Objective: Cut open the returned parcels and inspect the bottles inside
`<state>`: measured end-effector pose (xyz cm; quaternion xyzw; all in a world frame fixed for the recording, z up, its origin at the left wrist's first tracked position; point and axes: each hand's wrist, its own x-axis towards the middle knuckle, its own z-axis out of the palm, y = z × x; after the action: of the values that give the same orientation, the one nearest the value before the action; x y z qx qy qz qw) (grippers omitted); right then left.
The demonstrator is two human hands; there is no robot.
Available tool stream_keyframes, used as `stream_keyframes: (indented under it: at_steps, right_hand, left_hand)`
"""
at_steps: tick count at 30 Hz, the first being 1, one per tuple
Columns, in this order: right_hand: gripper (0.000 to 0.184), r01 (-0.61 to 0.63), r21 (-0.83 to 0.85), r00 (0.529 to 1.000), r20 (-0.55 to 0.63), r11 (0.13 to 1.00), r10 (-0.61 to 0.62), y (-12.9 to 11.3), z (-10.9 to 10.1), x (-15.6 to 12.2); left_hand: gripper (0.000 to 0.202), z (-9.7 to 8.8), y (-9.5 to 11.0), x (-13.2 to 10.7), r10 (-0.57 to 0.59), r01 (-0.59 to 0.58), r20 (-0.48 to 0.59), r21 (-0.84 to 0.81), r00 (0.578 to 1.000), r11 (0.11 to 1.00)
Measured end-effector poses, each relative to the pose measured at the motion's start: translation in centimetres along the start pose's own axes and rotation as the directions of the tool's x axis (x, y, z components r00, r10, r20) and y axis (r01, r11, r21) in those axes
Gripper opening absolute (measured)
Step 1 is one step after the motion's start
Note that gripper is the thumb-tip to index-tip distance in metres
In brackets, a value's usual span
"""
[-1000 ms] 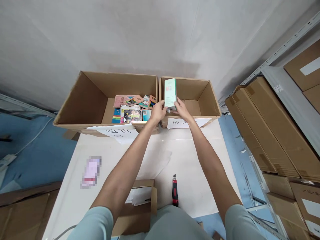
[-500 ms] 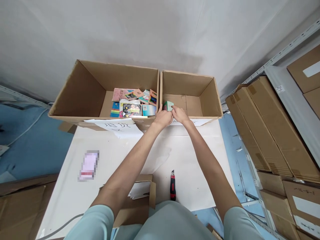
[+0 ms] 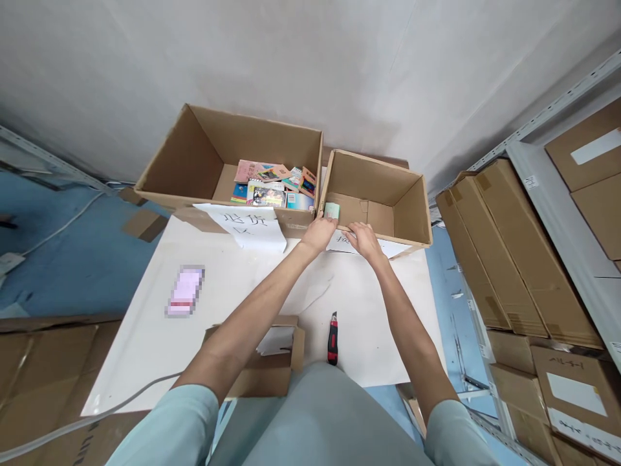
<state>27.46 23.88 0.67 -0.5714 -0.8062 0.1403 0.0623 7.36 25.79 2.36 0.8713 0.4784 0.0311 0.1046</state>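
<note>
Both hands are at the near rim of the smaller right cardboard box (image 3: 411, 213). My left hand (image 3: 320, 234) is closed over its front left corner. My right hand (image 3: 365, 241) has its fingers hooked over the front rim, a little to the right. Inside that box, by the left corner, lies a small pale green packet (image 3: 332, 210), partly hidden by the front wall and my left hand. A white paper sign (image 3: 394, 248) with handwriting hangs on the front of the box, partly covered by my right hand.
A larger cardboard box (image 3: 174, 162) on the left holds several colourful booklets and packs (image 3: 268, 194); a handwritten sign (image 3: 252, 228) hangs on it. On the white table (image 3: 160, 349) are a red-black utility knife (image 3: 332, 340), a blurred phone-like item (image 3: 185, 291) and a small open carton (image 3: 264, 378). Shelving with cartons (image 3: 514, 246) stands right.
The right box has turned slightly and moved away from the larger box, leaving a gap between them. My right hand has shifted right along the rim. The camera view has moved too.
</note>
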Motion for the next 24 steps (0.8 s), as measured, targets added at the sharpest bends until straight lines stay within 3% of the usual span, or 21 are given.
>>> stream_keyframes:
  at_steps: [3, 5, 8, 9, 11, 13, 15, 20, 22, 24]
  right_hand:
    - [0.036, 0.016, 0.010, 0.999, -0.034, 1.000, -0.016, -0.5, 0.6, -2.2]
    - [0.035, 0.005, 0.010, 0.992, -0.128, 1.000, -0.004, -1.0, 0.9, -3.9]
    - [0.036, -0.015, 0.041, 0.949, -0.314, 0.999, 0.027, -2.6, 2.2, -6.6]
    - [0.036, -0.007, 0.068, 0.945, -0.326, 0.998, 0.028, -3.3, 3.1, -7.5]
    - [0.038, 0.012, 0.146, 0.972, -0.233, 0.989, 0.023, -4.9, 5.3, -9.2]
    - [0.044, -0.023, 0.223, 0.999, -0.035, 0.975, 0.031, -6.6, 8.3, -10.4]
    - [0.061, -0.111, 0.245, 0.984, 0.162, 0.963, 0.073, -8.3, 11.5, -11.3]
    - [0.121, -0.316, 0.181, 0.875, 0.434, 0.931, 0.213, -11.7, 18.2, -12.1]
    - [0.132, -0.331, 0.164, 0.857, 0.463, 0.929, 0.224, -12.9, 20.0, -12.2]
    - [0.128, -0.302, 0.152, 0.863, 0.463, 0.941, 0.202, -13.9, 21.2, -12.1]
  left_hand:
    - [0.040, 0.5, 0.7, -2.5, -0.013, 0.010, -0.025, -0.088, 1.000, 0.996]
    - [0.042, 1.0, 0.4, -4.5, -0.003, -0.018, -0.107, -0.196, 0.994, 0.981]
    - [0.048, 2.5, -2.0, -8.8, -0.041, -0.053, -0.281, -0.318, 0.959, 0.947]
    - [0.047, 3.1, -3.3, -10.5, -0.084, -0.018, -0.285, -0.339, 0.955, 0.941]
    - [0.046, 4.6, -6.1, -14.3, -0.233, 0.161, -0.177, -0.349, 0.956, 0.923]
    - [0.051, 6.2, -8.8, -18.1, -0.369, 0.349, -0.009, -0.304, 0.929, 0.886]
    - [0.064, 7.6, -10.9, -21.7, -0.430, 0.455, 0.152, -0.239, 0.890, 0.858]
    - [0.107, 9.7, -13.0, -27.4, -0.401, 0.527, 0.495, -0.142, 0.771, 0.838]
    - [0.115, 10.1, -13.3, -28.1, -0.381, 0.538, 0.572, -0.129, 0.727, 0.833]
    - [0.121, 10.4, -13.5, -28.0, -0.348, 0.534, 0.610, -0.148, 0.712, 0.832]
